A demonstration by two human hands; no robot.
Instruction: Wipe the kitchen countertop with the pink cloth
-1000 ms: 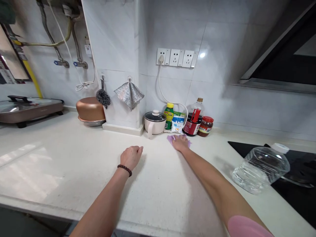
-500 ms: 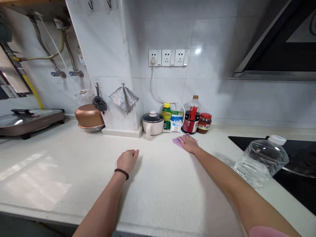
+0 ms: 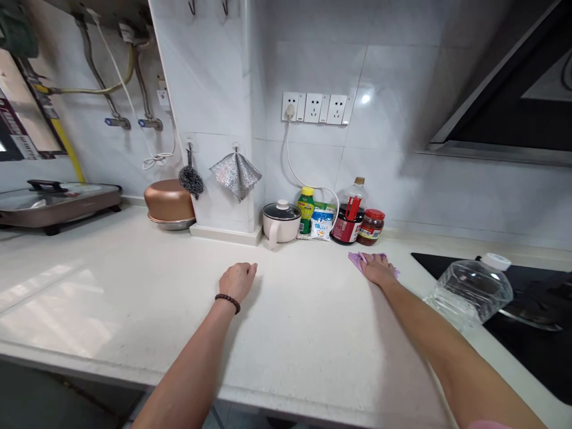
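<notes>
My right hand (image 3: pixel 379 271) presses a purple cloth (image 3: pixel 356 260) against the white countertop (image 3: pixel 304 333), in front of the red-lidded jar (image 3: pixel 370 227). Parts of the cloth stick out on both sides of the fingers. Curled into a fist, my left hand (image 3: pixel 236 281) rests on the counter with a dark beaded bracelet at the wrist. Nothing shows in that fist. The nearest thing to it is a small pink electric pot (image 3: pixel 281 225) with a glass lid.
Along the wall stand a green bottle (image 3: pixel 306 210), a white-blue packet (image 3: pixel 322 223) and a dark sauce bottle (image 3: pixel 346 225). At right, a large clear water bottle (image 3: pixel 473 292) stands beside the black cooktop (image 3: pixel 531 351). A copper-coloured pot (image 3: pixel 168 199) and an electric griddle (image 3: pixel 62 208) are at left.
My right hand has slid the cloth to the right along the counter, from before the sauce bottle to past the red-lidded jar. My left fist stays about where it was; the view has shifted slightly.
</notes>
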